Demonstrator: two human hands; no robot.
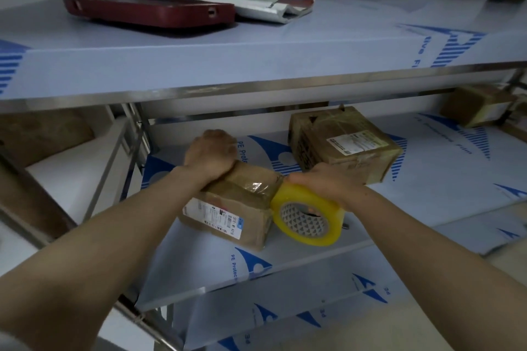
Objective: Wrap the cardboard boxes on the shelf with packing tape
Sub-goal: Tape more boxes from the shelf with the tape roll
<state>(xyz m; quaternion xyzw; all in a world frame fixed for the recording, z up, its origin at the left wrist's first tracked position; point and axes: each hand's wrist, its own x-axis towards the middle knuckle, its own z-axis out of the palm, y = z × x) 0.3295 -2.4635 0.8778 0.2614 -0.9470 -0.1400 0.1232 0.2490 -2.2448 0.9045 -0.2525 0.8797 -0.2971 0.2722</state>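
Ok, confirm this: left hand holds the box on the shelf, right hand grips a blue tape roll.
Wrong on colour: the tape roll is yellow, not blue, per the head view. The left hand does hold the box on the shelf; the right hand grips the roll.

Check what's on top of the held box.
Left hand grips the box at its far end; glossy tape crosses its top toward the tape roll in the right hand. Under left hand: hidden.

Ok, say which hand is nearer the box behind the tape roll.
Right. The right hand, gripping the tape roll, sits before the rear box; the left hand grips the near box, farther off.
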